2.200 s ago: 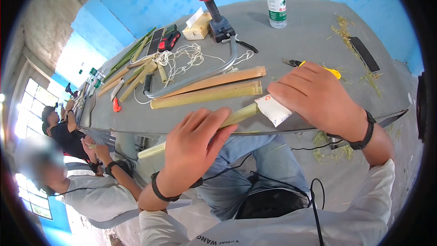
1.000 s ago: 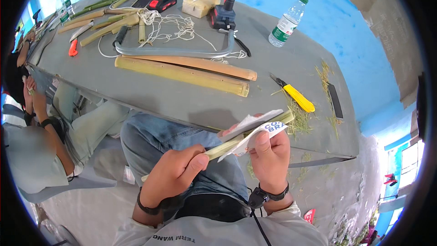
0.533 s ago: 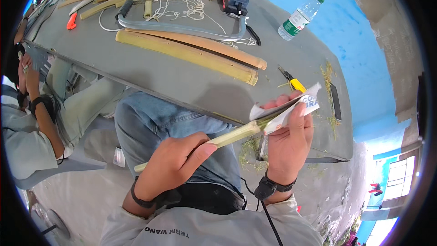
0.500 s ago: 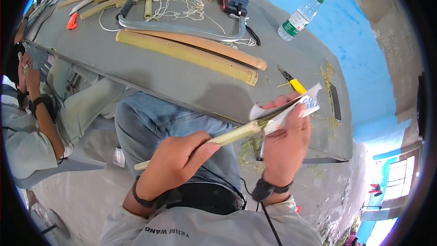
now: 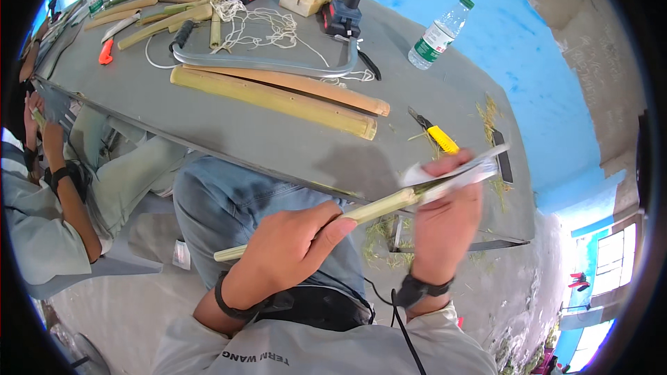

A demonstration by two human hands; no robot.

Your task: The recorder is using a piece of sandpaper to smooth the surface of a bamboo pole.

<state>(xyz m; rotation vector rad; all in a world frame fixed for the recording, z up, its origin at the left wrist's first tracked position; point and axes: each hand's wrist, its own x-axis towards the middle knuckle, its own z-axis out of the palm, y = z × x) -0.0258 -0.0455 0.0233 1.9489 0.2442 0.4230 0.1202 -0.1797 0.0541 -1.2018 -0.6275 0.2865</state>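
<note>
Grips a slim bamboo stick (image 5: pixel 382 207) in the left hand (image 5: pixel 285 246), with fingers curled over the shaft and thumb laid along it. Clasps a folded white sheet (image 5: pixel 486 167) over the stick's upper end with the right hand (image 5: pixel 448 219); cannot tell exact fingertip contact there, owing to blur. Holds the stick aslant above the lap (image 5: pixel 229 198), near the edge of the grey table (image 5: pixel 299 149). Shows, on that table, a yellow utility knife (image 5: pixel 442 139) near the right hand, two split bamboo lengths (image 5: pixel 271 101) farther left, and a bow saw (image 5: pixel 267 67) behind these.
</note>
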